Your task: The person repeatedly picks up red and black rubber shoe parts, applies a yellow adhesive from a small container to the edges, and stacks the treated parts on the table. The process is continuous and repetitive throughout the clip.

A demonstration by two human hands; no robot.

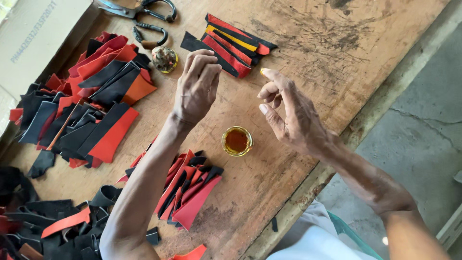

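My left hand (pixel 196 86) hovers over the wooden table (pixel 308 43) with its fingers curled in and nothing in it. My right hand (pixel 288 113) is raised beside it with fingers spread; its index fingertip carries a dab of yellow glue. Below and between the hands stands a small round tin of amber glue (pixel 237 141). Just beyond my left hand lies a small stack of black, red and yellow leather strips (pixel 231 43). Another pile of red and black strips (pixel 190 190) lies under my left forearm.
A large heap of red and black leather pieces (pixel 86 101) covers the left side, with more black scraps (pixel 53 226) at the lower left. Scissors (pixel 137 10) and a small lumpy round tin (pixel 164 58) lie at the top. The table edge runs diagonally at right, above a concrete floor (pixel 423 120).
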